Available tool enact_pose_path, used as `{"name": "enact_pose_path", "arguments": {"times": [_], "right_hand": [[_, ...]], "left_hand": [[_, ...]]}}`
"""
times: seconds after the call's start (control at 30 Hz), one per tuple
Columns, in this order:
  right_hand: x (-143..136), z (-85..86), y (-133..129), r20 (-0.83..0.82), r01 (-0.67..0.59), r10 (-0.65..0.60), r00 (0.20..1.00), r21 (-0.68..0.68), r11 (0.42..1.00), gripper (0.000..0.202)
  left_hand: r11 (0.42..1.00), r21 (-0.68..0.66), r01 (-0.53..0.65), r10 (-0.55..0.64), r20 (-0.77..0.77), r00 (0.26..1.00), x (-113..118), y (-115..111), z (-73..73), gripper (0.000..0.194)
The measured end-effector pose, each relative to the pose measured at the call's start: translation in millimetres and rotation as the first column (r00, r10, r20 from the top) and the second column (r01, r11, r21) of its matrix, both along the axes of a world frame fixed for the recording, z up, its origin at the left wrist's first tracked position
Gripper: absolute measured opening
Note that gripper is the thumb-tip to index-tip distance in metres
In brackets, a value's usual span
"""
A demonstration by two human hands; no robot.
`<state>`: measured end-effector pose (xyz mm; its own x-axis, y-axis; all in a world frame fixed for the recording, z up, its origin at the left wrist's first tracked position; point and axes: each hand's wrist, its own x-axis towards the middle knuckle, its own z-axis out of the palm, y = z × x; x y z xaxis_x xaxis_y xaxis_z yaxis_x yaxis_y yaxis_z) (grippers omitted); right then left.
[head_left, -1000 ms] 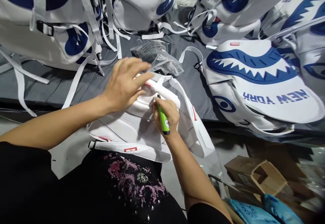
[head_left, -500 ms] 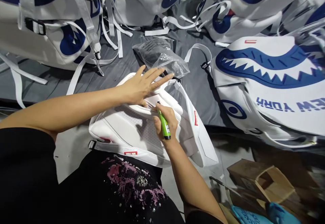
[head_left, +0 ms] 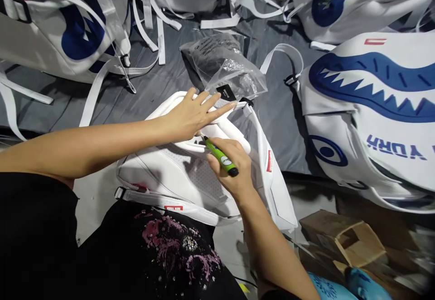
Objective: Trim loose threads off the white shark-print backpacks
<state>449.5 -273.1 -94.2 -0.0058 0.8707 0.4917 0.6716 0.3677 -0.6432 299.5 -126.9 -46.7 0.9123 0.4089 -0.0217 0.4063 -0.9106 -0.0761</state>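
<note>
A white backpack (head_left: 154, 166) lies tilted across my lap and the edge of the table, its padded back and straps facing up. My left hand (head_left: 190, 118) rests on its upper edge with fingers spread. In my right hand (head_left: 234, 159) is a green marker pen (head_left: 217, 152) with a black end. Its narrow tip points into the white opening just below my left hand; whether it touches the fabric I cannot tell. The left thumb is partly hidden there. A black tag (head_left: 226, 92) sits just beyond my left fingers.
A clear plastic bag (head_left: 220, 57) lies on the grey-covered table (head_left: 163, 87). White backpacks with blue shark-mouth prints (head_left: 374, 87) stand to the right, left and back, with loose straps (head_left: 93, 96). A cardboard box (head_left: 343, 236) is low on the right, near blue packages (head_left: 367, 284).
The green marker pen has tilted, its black end swinging right, and my right hand has shifted slightly right. My left hand stays spread on the backpack. The camera view has moved a little.
</note>
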Motion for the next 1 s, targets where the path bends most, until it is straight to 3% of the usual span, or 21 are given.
{"name": "enact_pose_path", "arguments": {"times": [0.07,0.23,0.37,0.5,0.67,1.0], "right_hand": [[4.1,7.4,0.4,-0.006,-0.019,0.019,1.000,-0.060,0.998,0.023],[5.6,16.5,12.1,-0.036,0.078,-0.084,0.996,-0.153,0.985,0.015],[9.6,28.8,22.8,0.117,-0.053,0.090,0.989,-0.290,0.956,0.011],[18.6,44.3,22.1,0.264,-0.038,0.153,0.952,-0.394,0.918,0.017],[19.7,53.4,22.3,0.322,-0.041,0.204,0.925,-0.448,0.893,0.024],[9.3,54.6,31.8,0.411,-0.087,0.294,0.863,-0.451,0.888,0.024]], "left_hand": [[1.000,0.003,-0.030,0.030,0.014,0.999,1.6,0.5,-1.4,0.096],[0.996,-0.029,-0.080,0.080,-0.016,0.997,5.9,1.1,-0.4,0.093],[0.991,-0.067,-0.112,0.108,-0.062,0.992,8.6,2.0,2.9,0.088],[0.987,-0.081,-0.136,0.132,-0.053,0.990,11.6,4.8,0.6,0.086],[0.980,-0.136,-0.143,0.135,-0.060,0.989,14.1,6.8,2.2,0.082],[0.993,-0.096,-0.068,0.064,-0.048,0.997,10.7,7.3,8.2,0.070]]}}
